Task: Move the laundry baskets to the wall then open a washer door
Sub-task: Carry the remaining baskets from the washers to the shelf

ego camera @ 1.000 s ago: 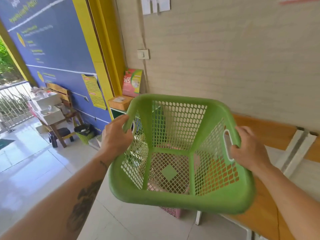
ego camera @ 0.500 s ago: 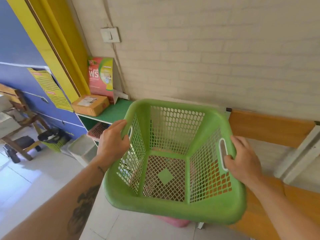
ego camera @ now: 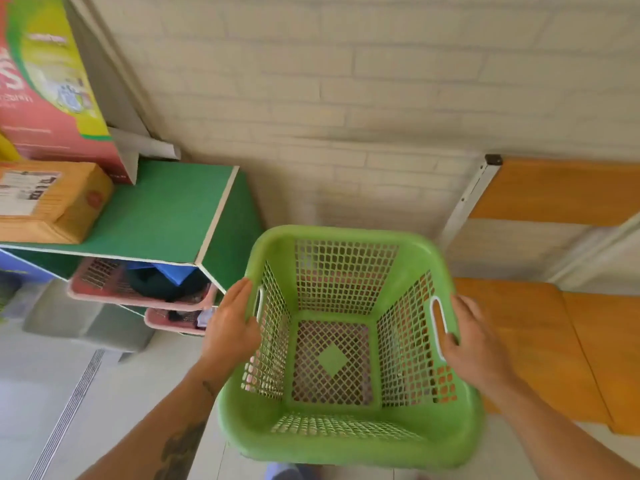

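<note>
A green mesh laundry basket hangs low in front of me, close to the pale brick wall. My left hand grips its left handle and my right hand grips its right handle, fingers through the slot. The basket is empty inside. Something pinkish shows through its mesh floor, too hidden to make out. No washer is in view.
A green shelf unit stands to the left with a cardboard box and a detergent carton on top. Pink baskets sit in it. An orange wooden bench lies to the right. A floor drain runs at lower left.
I have stepped nearer to the wall and my view has tipped down. The basket has dropped lower between the shelf and the bench. Both hands keep their hold.
</note>
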The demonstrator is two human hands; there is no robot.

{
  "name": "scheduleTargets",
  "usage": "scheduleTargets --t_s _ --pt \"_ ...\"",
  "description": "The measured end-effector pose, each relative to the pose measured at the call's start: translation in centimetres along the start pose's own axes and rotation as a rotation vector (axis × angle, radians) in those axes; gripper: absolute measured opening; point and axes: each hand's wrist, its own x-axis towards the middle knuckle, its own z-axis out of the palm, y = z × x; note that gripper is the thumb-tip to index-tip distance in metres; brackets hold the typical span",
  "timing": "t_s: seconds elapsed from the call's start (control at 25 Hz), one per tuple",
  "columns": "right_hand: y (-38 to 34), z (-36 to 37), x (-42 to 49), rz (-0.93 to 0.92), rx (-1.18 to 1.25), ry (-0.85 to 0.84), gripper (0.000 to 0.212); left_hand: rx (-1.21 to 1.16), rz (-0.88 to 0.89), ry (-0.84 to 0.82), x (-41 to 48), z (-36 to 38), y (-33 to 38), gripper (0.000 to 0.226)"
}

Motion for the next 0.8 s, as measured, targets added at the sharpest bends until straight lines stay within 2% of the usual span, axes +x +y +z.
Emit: scheduleTargets --t_s 0.32,0.44,0.68,0.8 --pt "0.7 12.8 1.3 0.16 -0.033 -0.176 0.081 -0.045 -0.213 -0.209 2.2 11.3 -5.9 0.079" --pt "2.1 15.7 1.6 0.177 0.015 -0.216 0.083 0.015 -0.185 -0.233 2.4 13.8 -6.7 0.074" --pt "2.0 15.0 1.2 0.201 0.063 -0.285 0.092 0.104 -0.189 -0.35 3.0 13.2 -6.3 0.081" --pt "1.1 12.1 0.9 0.22 0.051 -0.343 0.085 0.066 -0.231 -0.43 3.5 10.4 -4.2 0.067"
